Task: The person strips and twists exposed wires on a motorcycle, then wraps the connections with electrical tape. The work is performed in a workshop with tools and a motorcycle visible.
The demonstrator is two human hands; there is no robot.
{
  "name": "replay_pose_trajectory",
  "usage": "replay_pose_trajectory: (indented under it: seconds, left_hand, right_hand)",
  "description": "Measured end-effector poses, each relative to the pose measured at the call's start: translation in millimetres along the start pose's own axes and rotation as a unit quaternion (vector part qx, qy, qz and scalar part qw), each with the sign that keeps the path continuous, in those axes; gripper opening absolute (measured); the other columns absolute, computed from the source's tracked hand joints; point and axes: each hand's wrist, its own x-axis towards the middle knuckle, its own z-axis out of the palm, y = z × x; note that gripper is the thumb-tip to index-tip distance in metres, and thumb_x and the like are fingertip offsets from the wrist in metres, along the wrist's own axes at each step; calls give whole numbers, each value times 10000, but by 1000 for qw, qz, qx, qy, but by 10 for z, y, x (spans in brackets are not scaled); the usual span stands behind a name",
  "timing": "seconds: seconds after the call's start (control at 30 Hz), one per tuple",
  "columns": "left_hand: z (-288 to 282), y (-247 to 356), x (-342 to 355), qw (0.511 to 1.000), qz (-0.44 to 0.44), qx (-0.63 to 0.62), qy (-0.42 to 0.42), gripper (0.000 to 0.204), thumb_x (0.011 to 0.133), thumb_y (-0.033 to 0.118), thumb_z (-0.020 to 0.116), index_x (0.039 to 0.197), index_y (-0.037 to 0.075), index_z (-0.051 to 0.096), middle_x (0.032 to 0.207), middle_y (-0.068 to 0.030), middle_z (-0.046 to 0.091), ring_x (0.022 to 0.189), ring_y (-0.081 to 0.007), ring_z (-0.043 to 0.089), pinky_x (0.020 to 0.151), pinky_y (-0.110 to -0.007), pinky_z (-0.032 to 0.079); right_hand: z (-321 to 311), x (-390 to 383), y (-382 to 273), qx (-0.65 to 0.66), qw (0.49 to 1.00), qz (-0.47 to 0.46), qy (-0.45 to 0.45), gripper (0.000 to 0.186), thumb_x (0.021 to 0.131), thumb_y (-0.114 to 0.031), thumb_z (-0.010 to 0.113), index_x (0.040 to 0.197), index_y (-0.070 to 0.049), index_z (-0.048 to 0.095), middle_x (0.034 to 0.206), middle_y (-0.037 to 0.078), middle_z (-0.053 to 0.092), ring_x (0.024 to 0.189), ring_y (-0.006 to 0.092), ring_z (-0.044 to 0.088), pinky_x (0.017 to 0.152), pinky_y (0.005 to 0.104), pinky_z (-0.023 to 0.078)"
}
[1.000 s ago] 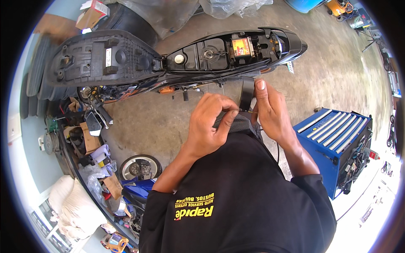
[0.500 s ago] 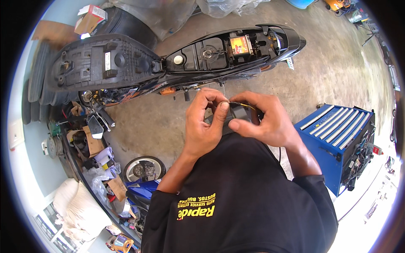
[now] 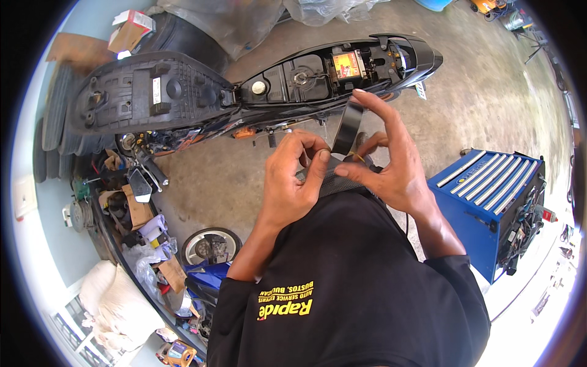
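Observation:
Close in front of my body, my left hand [image 3: 292, 177] is closed, thumb and index finger pinching a thin wire where a black strip meets it. This strip, which looks like electrical tape [image 3: 348, 129], slants up from there to the raised index fingertip of my right hand [image 3: 394, 156]. My right thumb and other fingers close around a yellow wire [image 3: 357, 158]; its exact hold is partly hidden by the fingers. Beyond both hands stands a black motorcycle [image 3: 293, 110] with its seat [image 3: 131, 98] flipped up, baring a battery [image 3: 350, 66].
A blue tool cabinet [image 3: 471, 226] stands to the right. On the left are cardboard, plastic and loose parts near a wheel [image 3: 211, 249]. A dark tyre [image 3: 183, 37] and clear plastic sheeting [image 3: 235, 24] lie behind the motorcycle, on a concrete floor [image 3: 483, 104].
My right index finger has lifted up and away, and the black tape now stands out as a long strip. My left hand keeps its pinch in nearly the same place.

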Motion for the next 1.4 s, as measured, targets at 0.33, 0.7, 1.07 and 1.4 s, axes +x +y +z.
replay_pose_trajectory:
  seconds: [0.33,0.7,1.07,1.4]
  left_hand:
    - [37,-43,-40,991,-59,-116,7,122,1089,127,731,1123,22,678,1033,-25,675,865,-102,589,776,-287,496]
    - [-8,20,-27,949,-171,-261,-42,133,1102,108,737,1179,24,668,1040,11,679,962,-69,635,883,-255,528]
    - [142,-124,5,971,-95,-216,28,134,1050,106,802,1097,49,689,998,21,682,917,-82,598,834,-267,488]
    - [159,-183,84,996,46,-37,72,134,957,36,842,1031,61,733,1001,-37,760,869,-192,638,742,-335,489]
  right_hand:
    - [1,-20,-6,-51,997,-50,-29,662,891,-119,909,1508,-175,674,1581,169,570,1181,317,742,921,446,648]
    - [19,-61,108,-180,975,-107,-78,607,874,-143,902,1442,-153,690,1461,141,629,1271,393,690,1002,487,620]
    - [-131,-64,7,132,946,210,-210,607,925,-274,901,1398,32,674,1126,172,794,939,270,772,822,396,611]
    - [-37,-166,283,445,843,235,-193,732,990,-568,832,1374,29,652,979,97,711,737,113,649,618,246,478]
